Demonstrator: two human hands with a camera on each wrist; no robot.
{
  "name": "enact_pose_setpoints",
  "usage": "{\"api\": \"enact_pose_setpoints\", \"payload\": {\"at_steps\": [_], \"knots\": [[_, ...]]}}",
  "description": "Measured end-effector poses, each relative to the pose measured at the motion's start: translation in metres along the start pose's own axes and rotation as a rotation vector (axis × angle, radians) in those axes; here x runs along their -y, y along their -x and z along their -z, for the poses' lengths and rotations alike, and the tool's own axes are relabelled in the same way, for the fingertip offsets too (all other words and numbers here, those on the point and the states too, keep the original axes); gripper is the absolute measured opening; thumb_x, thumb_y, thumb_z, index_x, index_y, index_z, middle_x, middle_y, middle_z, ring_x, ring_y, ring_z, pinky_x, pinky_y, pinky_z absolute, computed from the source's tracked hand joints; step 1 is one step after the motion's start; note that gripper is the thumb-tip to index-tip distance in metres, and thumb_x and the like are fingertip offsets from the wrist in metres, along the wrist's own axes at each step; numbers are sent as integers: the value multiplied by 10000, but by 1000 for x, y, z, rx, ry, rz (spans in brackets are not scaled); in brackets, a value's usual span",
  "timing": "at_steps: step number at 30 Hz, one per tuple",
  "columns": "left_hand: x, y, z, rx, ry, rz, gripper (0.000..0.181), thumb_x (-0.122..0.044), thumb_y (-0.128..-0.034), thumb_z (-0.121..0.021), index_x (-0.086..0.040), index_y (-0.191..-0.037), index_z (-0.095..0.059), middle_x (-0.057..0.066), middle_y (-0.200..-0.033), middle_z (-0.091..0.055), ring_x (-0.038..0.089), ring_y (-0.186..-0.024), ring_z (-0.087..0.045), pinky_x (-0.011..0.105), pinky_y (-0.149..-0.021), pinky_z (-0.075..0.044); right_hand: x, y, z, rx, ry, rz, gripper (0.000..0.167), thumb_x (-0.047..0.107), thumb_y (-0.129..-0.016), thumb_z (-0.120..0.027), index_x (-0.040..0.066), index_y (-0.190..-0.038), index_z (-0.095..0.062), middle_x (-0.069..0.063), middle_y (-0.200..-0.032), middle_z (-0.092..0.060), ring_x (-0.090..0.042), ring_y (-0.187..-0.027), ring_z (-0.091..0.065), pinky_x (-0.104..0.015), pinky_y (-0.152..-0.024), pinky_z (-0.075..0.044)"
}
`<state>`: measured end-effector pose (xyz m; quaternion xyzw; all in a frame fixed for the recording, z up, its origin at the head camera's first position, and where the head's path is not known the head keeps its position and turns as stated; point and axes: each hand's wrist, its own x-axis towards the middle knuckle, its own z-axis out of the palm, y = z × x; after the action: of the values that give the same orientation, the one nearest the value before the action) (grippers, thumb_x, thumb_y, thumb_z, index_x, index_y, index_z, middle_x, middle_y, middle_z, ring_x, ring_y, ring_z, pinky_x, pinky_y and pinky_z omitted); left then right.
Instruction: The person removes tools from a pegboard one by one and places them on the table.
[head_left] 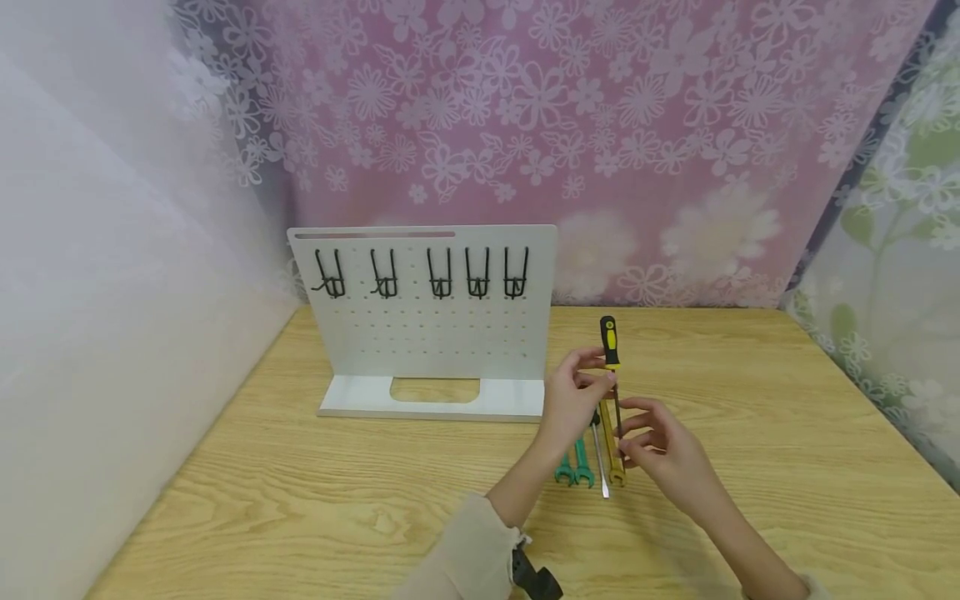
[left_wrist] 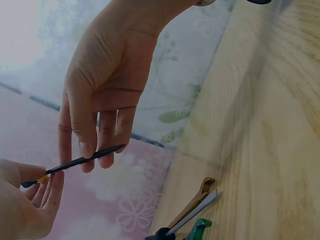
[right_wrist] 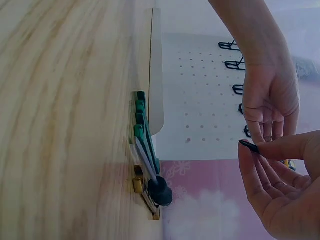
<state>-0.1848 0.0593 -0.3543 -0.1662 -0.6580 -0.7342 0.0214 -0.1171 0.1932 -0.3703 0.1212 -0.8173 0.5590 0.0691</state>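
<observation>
A screwdriver [head_left: 611,340] with a black and yellow handle stands nearly upright above the table, handle up. Just below that handle, my left hand [head_left: 573,400] pinches the dark shaft between thumb and fingers. My right hand [head_left: 669,457] pinches the same shaft lower down, near its tip [left_wrist: 117,148]. Beneath the hands lie two green wrenches [head_left: 582,468], a second screwdriver [head_left: 599,454] with a bare metal shaft, and a gold-coloured wrench [head_left: 617,475]. In the head view the hands partly hide these tools.
A white pegboard [head_left: 420,333] stands left of the hands on its flat base [head_left: 352,398], with several black double-prong hooks [head_left: 440,275] along its upper part. The wooden table [head_left: 315,492] ends at a pink floral curtain [head_left: 480,125]; a white wall [head_left: 112,292] rises at the left.
</observation>
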Motion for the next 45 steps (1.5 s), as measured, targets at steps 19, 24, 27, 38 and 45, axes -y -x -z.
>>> {"api": "enact_pose_setpoints", "payload": {"at_steps": [19,24,27,38,45], "knots": [[35,15,-11,40,-115,7,382,40,-822,-647,-54,-1184,-569,5,-961,-639,73,-729,-622,179,-585,-491,-21,6,6,-38,-20,-28,431,-126,-854,-537,-49,-1265,-434,-250,-960,-549,-231,-723,-624,-330,-585,-537],[41,21,-14,37,-144,32,376,24,-818,-662,-99,-1167,-593,-60,-917,-625,43,-736,-597,177,-591,-488,-27,6,6,-42,-37,-41,427,-116,-857,-542,-62,-1265,-430,-243,-964,-546,-219,-726,-629,-334,-585,-536],[43,23,-17,31,-147,47,376,24,-817,-663,-113,-1162,-602,-82,-901,-617,35,-742,-591,181,-593,-488,-29,7,6,-46,-38,-50,427,-111,-858,-544,-62,-1266,-430,-239,-966,-550,-207,-726,-633,-329,-586,-536],[52,32,-24,5,-154,50,325,23,-814,-665,-118,-1105,-637,-31,-908,-637,47,-767,-592,176,-618,-488,-35,10,7,-65,-70,-92,430,-115,-863,-531,-56,-1275,-423,-256,-984,-551,-204,-729,-640,-348,-588,-535],[57,35,-25,5,-153,62,318,19,-815,-664,-127,-1097,-640,-46,-890,-632,48,-767,-590,179,-619,-491,-40,10,8,-61,-77,-123,439,-122,-860,-525,-51,-1280,-419,-245,-994,-551,-222,-748,-644,-345,-597,-538]]}}
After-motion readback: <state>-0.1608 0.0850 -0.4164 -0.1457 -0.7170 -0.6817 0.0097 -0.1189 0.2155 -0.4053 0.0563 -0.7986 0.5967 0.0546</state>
